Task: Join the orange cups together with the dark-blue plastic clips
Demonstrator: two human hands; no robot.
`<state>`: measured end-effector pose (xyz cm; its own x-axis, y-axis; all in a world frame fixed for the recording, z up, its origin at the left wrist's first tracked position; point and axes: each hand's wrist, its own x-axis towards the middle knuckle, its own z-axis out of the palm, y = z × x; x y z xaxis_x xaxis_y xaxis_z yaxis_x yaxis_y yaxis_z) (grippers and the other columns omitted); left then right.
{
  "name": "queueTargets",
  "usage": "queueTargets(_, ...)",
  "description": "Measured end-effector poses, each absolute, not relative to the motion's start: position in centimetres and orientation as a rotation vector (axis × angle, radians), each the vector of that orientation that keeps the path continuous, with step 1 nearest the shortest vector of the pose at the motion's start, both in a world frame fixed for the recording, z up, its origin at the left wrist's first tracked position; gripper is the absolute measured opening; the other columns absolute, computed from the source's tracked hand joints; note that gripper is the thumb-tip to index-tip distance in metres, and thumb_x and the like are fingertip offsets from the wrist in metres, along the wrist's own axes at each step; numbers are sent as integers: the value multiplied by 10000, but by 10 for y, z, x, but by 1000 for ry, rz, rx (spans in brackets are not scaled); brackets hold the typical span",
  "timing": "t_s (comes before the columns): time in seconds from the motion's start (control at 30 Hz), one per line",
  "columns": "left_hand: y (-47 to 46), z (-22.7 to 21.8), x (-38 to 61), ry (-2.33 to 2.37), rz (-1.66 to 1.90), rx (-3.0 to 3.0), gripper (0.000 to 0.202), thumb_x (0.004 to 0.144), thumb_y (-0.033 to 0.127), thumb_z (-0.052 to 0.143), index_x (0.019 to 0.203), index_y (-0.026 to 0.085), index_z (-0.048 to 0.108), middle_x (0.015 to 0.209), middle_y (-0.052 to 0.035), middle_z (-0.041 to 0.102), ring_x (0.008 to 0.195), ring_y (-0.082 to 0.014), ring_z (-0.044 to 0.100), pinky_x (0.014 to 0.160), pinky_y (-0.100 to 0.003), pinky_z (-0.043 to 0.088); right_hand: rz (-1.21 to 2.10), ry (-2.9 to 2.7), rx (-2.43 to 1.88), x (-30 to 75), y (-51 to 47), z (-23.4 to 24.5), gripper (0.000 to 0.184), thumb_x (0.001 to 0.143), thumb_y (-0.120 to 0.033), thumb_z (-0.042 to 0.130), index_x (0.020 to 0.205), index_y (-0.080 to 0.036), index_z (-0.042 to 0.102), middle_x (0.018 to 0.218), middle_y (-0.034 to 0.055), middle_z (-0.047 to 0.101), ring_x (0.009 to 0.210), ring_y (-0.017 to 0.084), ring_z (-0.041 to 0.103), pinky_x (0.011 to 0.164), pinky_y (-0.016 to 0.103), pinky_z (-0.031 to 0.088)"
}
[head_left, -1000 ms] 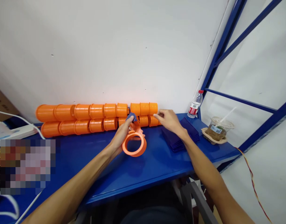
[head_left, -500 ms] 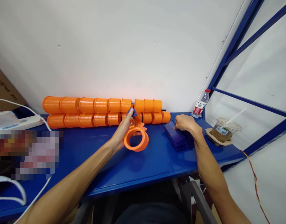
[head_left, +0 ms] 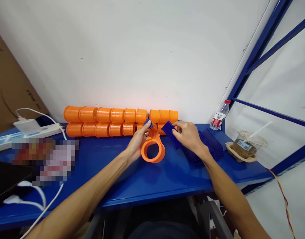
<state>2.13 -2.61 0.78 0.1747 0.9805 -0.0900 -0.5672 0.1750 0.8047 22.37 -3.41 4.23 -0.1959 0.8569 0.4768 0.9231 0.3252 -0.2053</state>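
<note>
My left hand [head_left: 137,141] is closed on an orange tape dispenser [head_left: 163,152], its round ring facing me. The left thumb presses on a small blue part [head_left: 148,124] at the dispenser's top; some of the fingers are hidden behind it. To the right, my right hand [head_left: 189,134] pinches a flat dark blue plastic piece [head_left: 171,134], held up close to the dispenser but apart from it. Below and beyond the right wrist lie stacked blue pieces [head_left: 212,142] of the same sort, partly covered by the hand and forearm.
Two stacked rows of orange dispensers [head_left: 104,114] run along the wall on the blue table [head_left: 132,186]. At right stand a water bottle [head_left: 219,116] and a lidded drink cup [head_left: 245,146] in a carton holder. A power strip [head_left: 49,130] and white cables are at left.
My right hand has lifted one blue piece off the stack and brought it left towards the dispenser. My left hand keeps its hold. The view has shifted slightly.
</note>
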Motion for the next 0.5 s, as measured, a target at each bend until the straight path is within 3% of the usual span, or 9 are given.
queueTargets(0.27,-23,4,22,719,1270,709,223,868,322,750,956,127,690,774,-58,726,653,-168,710,723,-304,618,-165,-2088,-1453,211,-30,25,282,938,-256,555,1101,-194,777,829,63,766,749,205,677,708,295,397)
queueTargets(0.5,-24,2,21,715,1202,766,269,825,345,791,935,116,703,813,-91,748,740,-203,738,732,-311,617,-172,-2180,-1353,205,-31,14,262,982,-281,534,1076,-190,761,979,92,793,850,227,698,692,298,369)
